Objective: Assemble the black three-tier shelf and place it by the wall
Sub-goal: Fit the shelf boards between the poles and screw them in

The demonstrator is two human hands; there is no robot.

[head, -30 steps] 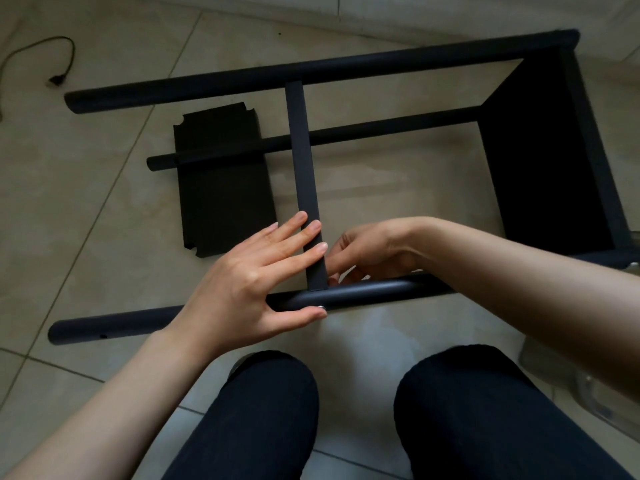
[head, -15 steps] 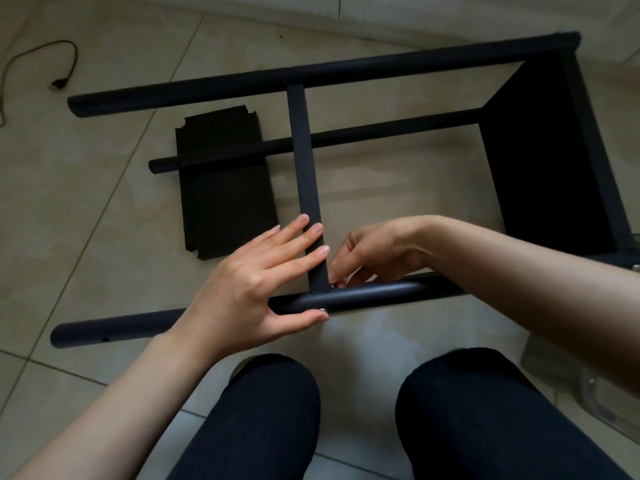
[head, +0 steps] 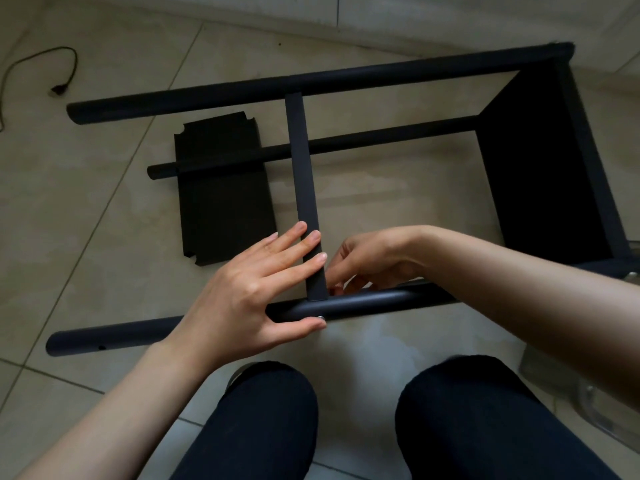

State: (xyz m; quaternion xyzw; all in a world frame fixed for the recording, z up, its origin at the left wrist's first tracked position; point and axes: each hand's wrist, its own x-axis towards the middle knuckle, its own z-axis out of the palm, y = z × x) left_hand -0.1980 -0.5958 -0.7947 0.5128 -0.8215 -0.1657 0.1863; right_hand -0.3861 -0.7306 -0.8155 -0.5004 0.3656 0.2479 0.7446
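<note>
The shelf (head: pixel 554 168) is lying on its side on the floor (head: pixel 86 237). The left hand (head: pixel 249 292) is resting spread across its crossbar (head: pixel 303 188) and near pole (head: pixel 374 303); the right hand (head: pixel 374 261) is curling beside that joint, its grip hidden.

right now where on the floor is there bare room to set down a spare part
Bare tile lies left of the loose black panel, toward the cable. Another patch sits inside the frame, between the crossbar and the mounted shelf panel. It is crowded where the left hand and right hand meet at the near pole.
</note>
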